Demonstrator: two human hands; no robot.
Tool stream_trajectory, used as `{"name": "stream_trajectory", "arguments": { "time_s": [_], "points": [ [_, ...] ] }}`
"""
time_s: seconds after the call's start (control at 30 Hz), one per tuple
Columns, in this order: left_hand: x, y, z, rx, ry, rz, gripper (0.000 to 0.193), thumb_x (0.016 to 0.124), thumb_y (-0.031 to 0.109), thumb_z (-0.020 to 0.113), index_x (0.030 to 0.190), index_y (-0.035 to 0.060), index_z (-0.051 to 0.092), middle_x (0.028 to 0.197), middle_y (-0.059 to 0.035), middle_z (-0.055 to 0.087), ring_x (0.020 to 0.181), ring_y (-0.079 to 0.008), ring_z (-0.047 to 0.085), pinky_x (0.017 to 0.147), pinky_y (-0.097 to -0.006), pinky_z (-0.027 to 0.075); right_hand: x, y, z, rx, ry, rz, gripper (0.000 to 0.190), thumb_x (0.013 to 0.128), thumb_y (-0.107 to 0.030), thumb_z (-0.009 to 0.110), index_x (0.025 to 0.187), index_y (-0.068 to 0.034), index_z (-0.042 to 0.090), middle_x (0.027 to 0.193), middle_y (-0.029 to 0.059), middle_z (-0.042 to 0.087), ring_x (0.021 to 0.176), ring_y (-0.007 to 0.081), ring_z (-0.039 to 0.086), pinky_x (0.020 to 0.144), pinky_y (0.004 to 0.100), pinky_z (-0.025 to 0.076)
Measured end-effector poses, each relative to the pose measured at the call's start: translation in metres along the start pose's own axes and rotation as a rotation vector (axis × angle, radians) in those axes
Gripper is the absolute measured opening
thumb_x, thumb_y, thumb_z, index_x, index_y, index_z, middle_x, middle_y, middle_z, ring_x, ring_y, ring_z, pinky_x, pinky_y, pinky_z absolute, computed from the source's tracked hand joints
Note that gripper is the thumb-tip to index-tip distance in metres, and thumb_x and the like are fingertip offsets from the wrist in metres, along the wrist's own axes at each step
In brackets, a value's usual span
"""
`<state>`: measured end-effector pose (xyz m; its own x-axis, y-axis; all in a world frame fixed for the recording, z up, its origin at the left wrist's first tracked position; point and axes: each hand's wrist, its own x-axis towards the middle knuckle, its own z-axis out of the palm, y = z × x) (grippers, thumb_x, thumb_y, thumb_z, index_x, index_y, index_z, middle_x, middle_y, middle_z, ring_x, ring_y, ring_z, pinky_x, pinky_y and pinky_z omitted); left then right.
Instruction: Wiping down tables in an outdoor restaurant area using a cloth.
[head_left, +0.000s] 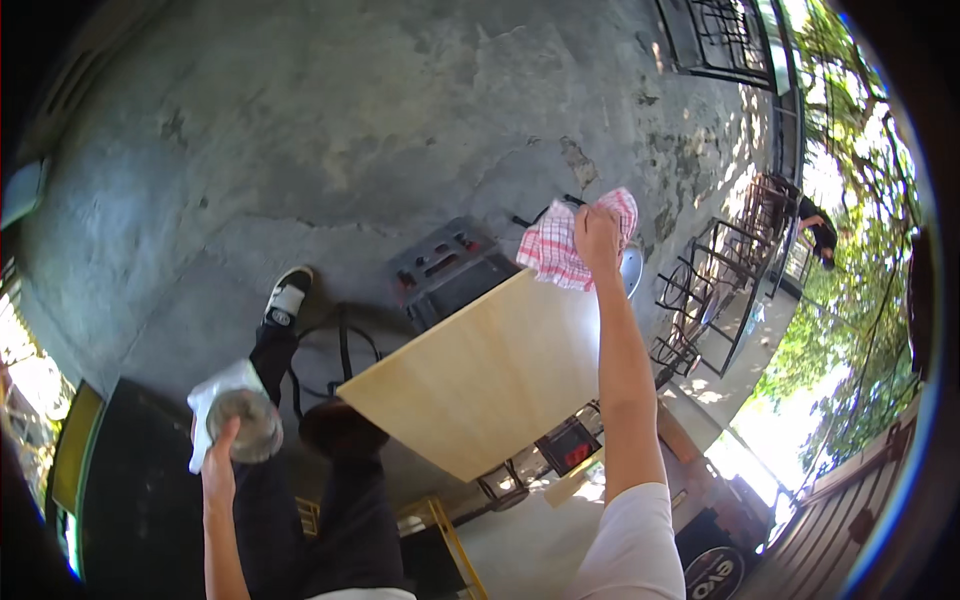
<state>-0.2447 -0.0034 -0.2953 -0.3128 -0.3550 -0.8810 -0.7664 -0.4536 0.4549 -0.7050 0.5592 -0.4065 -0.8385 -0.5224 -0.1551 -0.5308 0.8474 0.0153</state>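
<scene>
My right hand grips a crumpled red-and-white checked cloth at the far edge of a light wood tabletop. Whether the cloth touches the wood is hard to tell. Off the table's left side, above my leg, my left hand holds a clear round container, its thumb over the side. A white sheet or bag, either plastic or cloth, is held with the container. The bare upper face of the tabletop lies between my two arms.
A black case with red latches stands beyond the table on the concrete floor. A dark round stool seat is by my legs. Metal-framed furniture stands at right, with a person farther off.
</scene>
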Motion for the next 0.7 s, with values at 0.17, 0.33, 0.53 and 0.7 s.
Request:
{"name": "stream_trajectory", "arguments": {
  "time_s": [0.17,0.33,0.53,0.7],
  "points": [
    [-0.005,0.023,0.029,0.037,-0.009,-0.111,0.048,0.097,0.021,0.073,0.138,0.0015,0.058,0.129,-0.0081,0.064,0.122,-0.0187,0.059,0.110,-0.0353,0.042,-0.008,0.044,0.019,0.124,0.357,0.396,0.035,0.102,-0.020,0.042,0.094,-0.002,0.072,0.100,0.0196,0.071,0.099,0.0425,0.063,0.093,0.0480,0.047],
    [-0.001,0.032,0.048,0.029,-0.035,-0.113,0.052,0.098,0.021,0.074,0.142,0.0000,0.056,0.137,-0.0082,0.062,0.128,-0.0197,0.057,0.113,-0.0370,0.040,-0.018,0.046,0.026,0.162,0.179,0.935,0.053,0.105,-0.042,0.033,0.106,-0.004,0.071,0.111,0.0253,0.072,0.103,0.0498,0.065,0.091,0.0578,0.048],
    [-0.002,0.047,0.070,0.122,-0.123,0.015,0.052,0.098,0.020,0.073,0.143,0.0021,0.055,0.139,-0.0081,0.061,0.130,-0.0208,0.056,0.115,-0.0380,0.040,-0.098,0.049,0.042,0.229,0.324,0.896,0.042,0.106,-0.033,0.039,0.101,-0.003,0.069,0.104,0.0220,0.071,0.101,0.0444,0.065,0.088,0.0548,0.048],
    [0.021,0.056,0.141,0.275,-0.394,0.140,0.046,0.089,0.011,0.079,0.132,0.0033,0.063,0.124,-0.0073,0.068,0.116,-0.0190,0.063,0.103,-0.0364,0.049,-0.201,0.077,0.064,0.024,0.269,1.101,0.037,0.106,-0.031,0.038,0.099,-0.007,0.066,0.105,0.0148,0.070,0.102,0.0367,0.064,0.088,0.0526,0.048]
  ]
}}
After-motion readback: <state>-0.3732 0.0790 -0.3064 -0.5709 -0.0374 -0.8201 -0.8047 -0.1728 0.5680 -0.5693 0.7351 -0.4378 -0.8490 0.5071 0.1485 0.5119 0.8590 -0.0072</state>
